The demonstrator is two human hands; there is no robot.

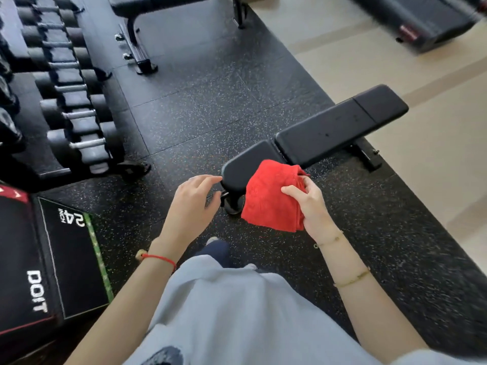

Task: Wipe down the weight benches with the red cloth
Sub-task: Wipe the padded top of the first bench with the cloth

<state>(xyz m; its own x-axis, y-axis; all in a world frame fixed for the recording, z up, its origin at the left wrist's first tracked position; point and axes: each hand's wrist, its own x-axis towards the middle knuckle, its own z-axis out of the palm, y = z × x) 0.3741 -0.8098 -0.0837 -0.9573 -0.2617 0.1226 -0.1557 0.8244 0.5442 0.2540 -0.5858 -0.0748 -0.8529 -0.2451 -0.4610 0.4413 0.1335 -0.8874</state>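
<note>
Red cloth (pixel 271 196) in R hand (pixel 311 206)

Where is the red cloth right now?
In the head view, centre-right: the red cloth hangs folded from the right hand, just in front of the nearest weight bench's near end.

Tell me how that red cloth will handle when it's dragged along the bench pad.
The red cloth is probably floppy: it hangs in folds from the right hand. It looks light, pinched by fingers alone. On the smooth pad of the bench it should slide easily but may bunch.
</note>
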